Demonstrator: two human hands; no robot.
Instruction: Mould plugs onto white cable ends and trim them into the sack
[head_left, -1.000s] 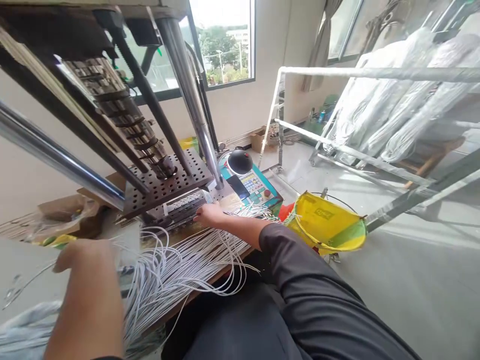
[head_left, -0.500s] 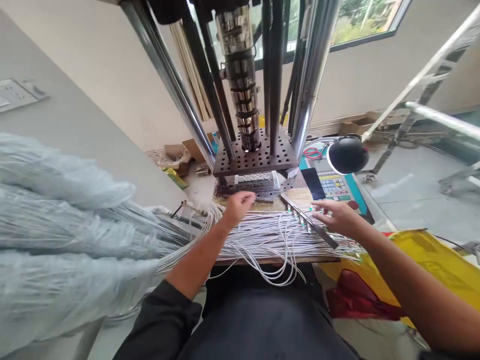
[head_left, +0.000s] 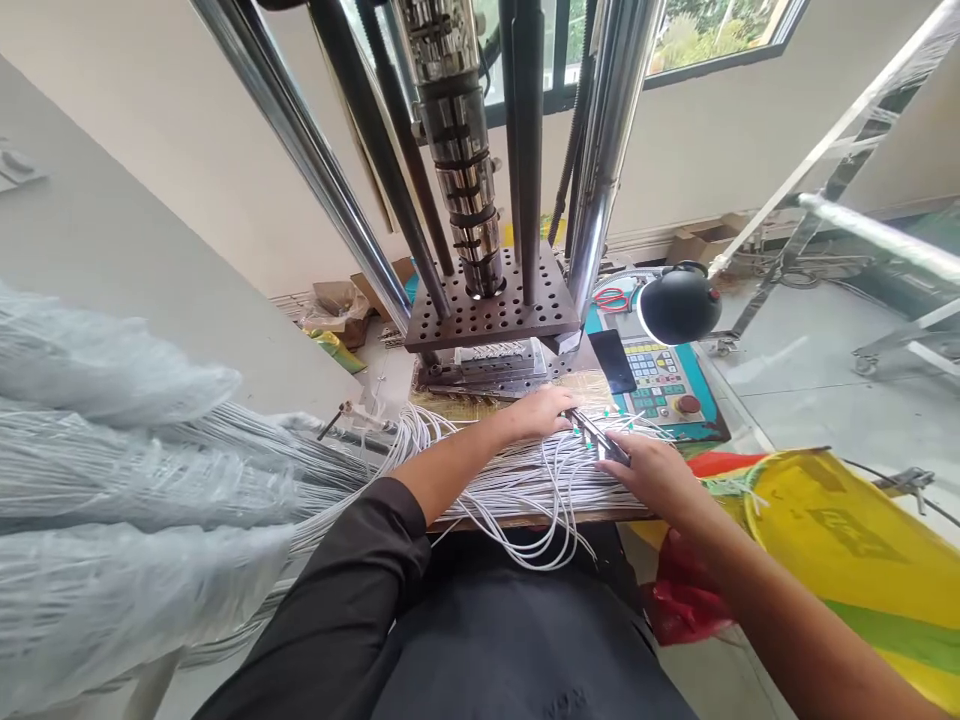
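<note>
My left hand (head_left: 541,412) is closed on the far end of a narrow dark metal bar (head_left: 598,437). The near end of that bar is in the fingers of my right hand (head_left: 654,468). Small green-and-white cable ends sit along the bar's side. Beneath both hands, a thick layer of white cables (head_left: 517,485) covers the bench, some looping over its front edge. Beyond my left hand, under the press's perforated plate (head_left: 495,322), lies a metal mould block (head_left: 495,362) with a row of light pieces on it.
Steel columns (head_left: 600,220) flank the press. To the right are a black phone-like slab (head_left: 613,360), a keypad panel (head_left: 654,375), a black lamp (head_left: 679,305) and red-handled scissors (head_left: 611,299). Plastic-wrapped cable bundles (head_left: 112,440) hang left; a yellow bag (head_left: 840,530) is at right.
My left hand has moved right from near the mould onto the bar's far end. My right hand has closed on its near end. The view has shifted slightly.
</note>
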